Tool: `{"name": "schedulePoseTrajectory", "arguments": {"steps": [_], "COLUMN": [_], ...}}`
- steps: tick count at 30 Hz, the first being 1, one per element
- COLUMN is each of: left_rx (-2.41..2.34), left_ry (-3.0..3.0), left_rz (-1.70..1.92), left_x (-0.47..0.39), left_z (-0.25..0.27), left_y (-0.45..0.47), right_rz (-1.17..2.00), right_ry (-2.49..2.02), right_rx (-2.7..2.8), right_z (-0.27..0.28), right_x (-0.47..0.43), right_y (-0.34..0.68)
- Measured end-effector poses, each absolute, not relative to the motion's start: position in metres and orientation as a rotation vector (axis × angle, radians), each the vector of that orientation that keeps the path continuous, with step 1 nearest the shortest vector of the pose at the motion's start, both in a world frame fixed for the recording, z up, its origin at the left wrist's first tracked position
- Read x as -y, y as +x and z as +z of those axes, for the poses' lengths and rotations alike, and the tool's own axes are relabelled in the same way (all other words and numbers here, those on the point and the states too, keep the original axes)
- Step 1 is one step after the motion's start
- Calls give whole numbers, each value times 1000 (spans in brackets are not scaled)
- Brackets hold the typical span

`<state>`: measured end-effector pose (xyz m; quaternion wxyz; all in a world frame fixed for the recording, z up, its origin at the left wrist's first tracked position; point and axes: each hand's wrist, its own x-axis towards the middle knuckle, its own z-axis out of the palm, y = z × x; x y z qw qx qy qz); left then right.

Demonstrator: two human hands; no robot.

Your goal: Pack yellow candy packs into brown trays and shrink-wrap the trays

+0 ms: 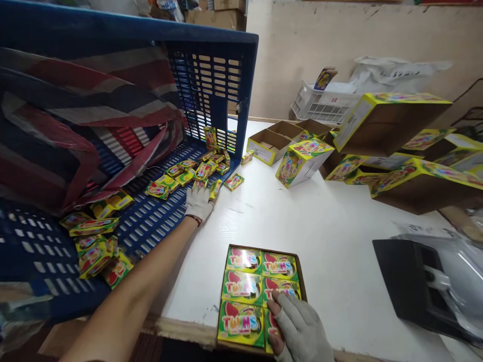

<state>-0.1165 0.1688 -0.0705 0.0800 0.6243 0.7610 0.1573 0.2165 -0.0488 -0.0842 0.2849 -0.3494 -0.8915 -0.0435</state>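
My left hand [198,203], in a pale fingerless glove, reaches to the lip of a tipped blue plastic crate [162,221]. Its fingers stretch out onto small yellow-green candy packs [205,170] heaped there; the fingertips are partly hidden. My right hand [302,322], gloved the same way, lies over the right side of an open cardboard box [302,274] at the table's front edge. Its fingers rest on the right column of packs, and its thumb is hard to see. Packs marked "TWINS" [241,286] fill that box in two columns.
More packs [94,256] lie in the crate, beside a striped cloth liner [98,100]. Loose packs [234,182] are on the white table [339,216]. Empty yellow boxes [392,120] are stacked back right. A black device [411,281] and clear plastic are at right; a white basket [320,103] stands behind.
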Motion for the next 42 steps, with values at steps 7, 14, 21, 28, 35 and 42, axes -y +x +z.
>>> {"name": "schedulePoseTrajectory", "arguments": {"steps": [7, 14, 21, 28, 35, 42], "left_rx": [-1916, -963, -1263, -1334, -1315, -1193], "left_ry": [1653, 1588, 1245, 1230, 1246, 1212], "left_rz": [830, 857, 947, 923, 939, 998], "left_x": [-70, -27, -17, -13, -16, -16], "left_z": [-49, -3, -27, -32, -39, -24], "left_y": [-65, 8, 4, 5, 3, 10], "right_rz": [449, 1281, 580, 346, 197, 461], "right_ry": [-1435, -1389, -1150, -1126, -1495, -1414], "right_rx": [1936, 1887, 2311, 2506, 2430, 2305], "right_z": [-38, 10, -35, -31, -40, -26], "right_x": [24, -27, 35, 48, 57, 61], "right_y": [205, 188, 226, 219, 195, 208]}}
